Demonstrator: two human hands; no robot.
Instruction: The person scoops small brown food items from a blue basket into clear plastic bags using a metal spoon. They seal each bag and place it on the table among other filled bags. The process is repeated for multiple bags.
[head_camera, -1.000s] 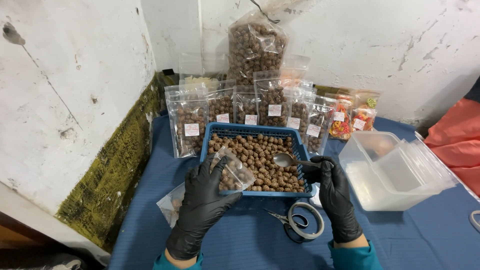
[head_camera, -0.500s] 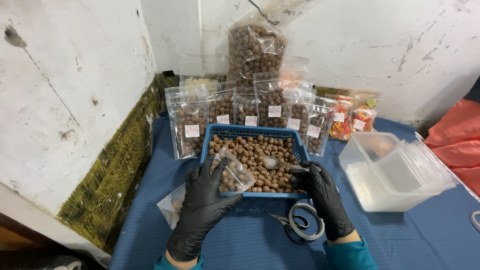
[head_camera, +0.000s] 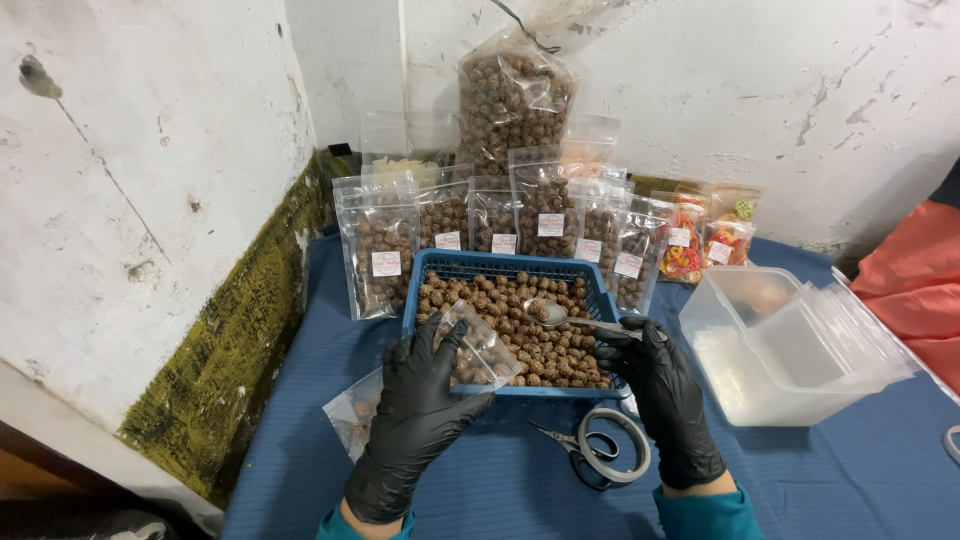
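Meanwhile, the left hand pinched a clear pouch; beside it, the right hand gripped a spoon over the blue basket.

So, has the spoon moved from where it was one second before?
Yes. The spoon in the right hand went left, from near the right wall of the blue basket toward its middle, closer to the small bag in the left hand.
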